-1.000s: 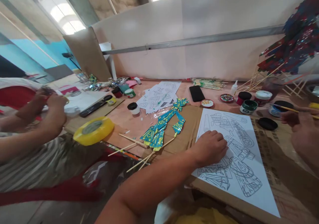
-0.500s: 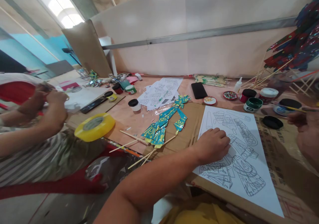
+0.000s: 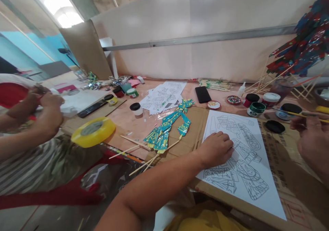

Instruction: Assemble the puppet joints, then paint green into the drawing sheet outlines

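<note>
My left hand (image 3: 217,148) rests palm down on a white sheet with printed line drawings (image 3: 267,193), fingers loosely bent and nothing seen in them. At the right edge my right hand (image 3: 309,135) is closed around a thin paintbrush (image 3: 295,114), whose tip points left toward an open jar of green paint (image 3: 256,110). A black jar lid (image 3: 275,126) lies beside the sheet. Left of the sheet is a teal and yellow jointed figure (image 3: 164,130) on thin wooden sticks (image 3: 144,167). Cardboard (image 3: 197,119) lies under the sheet.
Several paint jars (image 3: 271,100), a dish of beads (image 3: 233,100) and a phone (image 3: 203,94) stand behind the sheet. A yellow tape roll (image 3: 94,131) sits at the left table edge. Another person's hands (image 3: 48,104) work at far left. A red-blue figure (image 3: 305,42) rises at right.
The whole view shifts slightly left. My right hand with the paintbrush comes further into sight. My left hand stays on the sheet.
</note>
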A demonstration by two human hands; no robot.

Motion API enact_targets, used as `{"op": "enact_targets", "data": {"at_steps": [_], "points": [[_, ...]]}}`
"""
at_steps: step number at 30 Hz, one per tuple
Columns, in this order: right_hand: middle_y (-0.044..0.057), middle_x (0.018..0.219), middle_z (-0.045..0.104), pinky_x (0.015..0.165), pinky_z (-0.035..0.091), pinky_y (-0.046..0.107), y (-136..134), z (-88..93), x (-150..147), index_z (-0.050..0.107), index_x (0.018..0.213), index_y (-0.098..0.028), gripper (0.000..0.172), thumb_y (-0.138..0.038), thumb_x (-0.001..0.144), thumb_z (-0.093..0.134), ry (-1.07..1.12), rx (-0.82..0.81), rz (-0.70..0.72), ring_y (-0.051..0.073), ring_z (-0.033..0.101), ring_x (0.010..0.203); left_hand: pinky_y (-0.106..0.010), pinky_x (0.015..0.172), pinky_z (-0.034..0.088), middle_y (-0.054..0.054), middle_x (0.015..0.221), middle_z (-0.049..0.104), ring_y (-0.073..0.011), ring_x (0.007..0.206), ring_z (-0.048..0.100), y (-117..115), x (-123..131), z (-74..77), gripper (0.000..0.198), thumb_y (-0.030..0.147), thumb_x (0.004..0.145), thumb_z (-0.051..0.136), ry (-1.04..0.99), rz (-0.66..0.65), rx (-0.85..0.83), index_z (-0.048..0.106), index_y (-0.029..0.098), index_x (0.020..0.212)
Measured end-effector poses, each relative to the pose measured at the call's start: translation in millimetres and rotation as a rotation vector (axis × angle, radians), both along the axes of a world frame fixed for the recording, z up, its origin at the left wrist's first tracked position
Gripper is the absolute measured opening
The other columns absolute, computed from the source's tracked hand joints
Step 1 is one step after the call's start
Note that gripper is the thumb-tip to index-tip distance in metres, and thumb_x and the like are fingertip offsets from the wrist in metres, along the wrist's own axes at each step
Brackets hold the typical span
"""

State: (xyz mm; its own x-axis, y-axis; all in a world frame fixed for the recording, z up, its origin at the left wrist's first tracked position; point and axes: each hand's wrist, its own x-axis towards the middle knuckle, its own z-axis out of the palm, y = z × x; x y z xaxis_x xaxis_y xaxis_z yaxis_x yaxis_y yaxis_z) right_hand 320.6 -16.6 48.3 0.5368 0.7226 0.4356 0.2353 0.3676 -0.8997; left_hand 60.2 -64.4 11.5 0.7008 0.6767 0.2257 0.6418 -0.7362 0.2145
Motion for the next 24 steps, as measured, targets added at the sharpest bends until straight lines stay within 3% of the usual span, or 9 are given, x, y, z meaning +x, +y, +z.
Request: {"op": "enact_targets", "data": {"at_steps": [6,11,17,24], "points": [[0.0,0.063,0.055,0.064,0.038,0.041,-3,1.0,-3,0.058,0.074,-0.027,0.04,-0.055,0.057,0.081,0.152,0.029,0.038,0.019,0.05,0.055,-0.035,0.081,0.047,-0.009,0.096,0.064,-0.0207,0.09,0.055,1,0,-1.7,0.021,0.028,0.095,0.049,-0.017,0.012,-0.017,0.062,0.015,0.085],[0.0,0.065,0.059,0.064,0.04,0.038,-3,-6.2,2,0.06,0.078,-0.025,0.036,-0.055,0.066,0.076,0.13,0.033,0.105,0.017,0.055,0.058,-0.034,0.081,0.048,-0.009,0.092,0.064,-0.0203,0.089,0.057,1,-2,-4.5,0.02,0.027,0.094,0.05,-0.089,0.007,-0.024,0.063,0.016,0.084],[-0.002,0.068,0.062,0.061,0.041,0.034,-3,-11.1,6,0.061,0.08,-0.023,0.031,-0.052,0.075,0.071,0.099,0.069,0.181,0.014,0.056,0.06,-0.033,0.083,0.049,-0.009,0.095,0.066,-0.0194,0.092,0.059,4,-5,-8.6,0.012,0.023,0.092,0.054,-0.282,0.106,-0.025,0.063,0.016,0.088],[-0.001,0.065,0.064,0.058,0.042,0.034,-2,-12.9,9,0.061,0.079,-0.024,0.032,-0.053,0.074,0.072,0.091,0.075,0.166,0.015,0.057,0.058,-0.035,0.085,0.048,-0.009,0.1,0.067,-0.0209,0.094,0.058,6,-3,-10.7,0.011,0.023,0.09,0.057,-0.153,0.097,-0.056,0.065,0.016,0.09]]}}
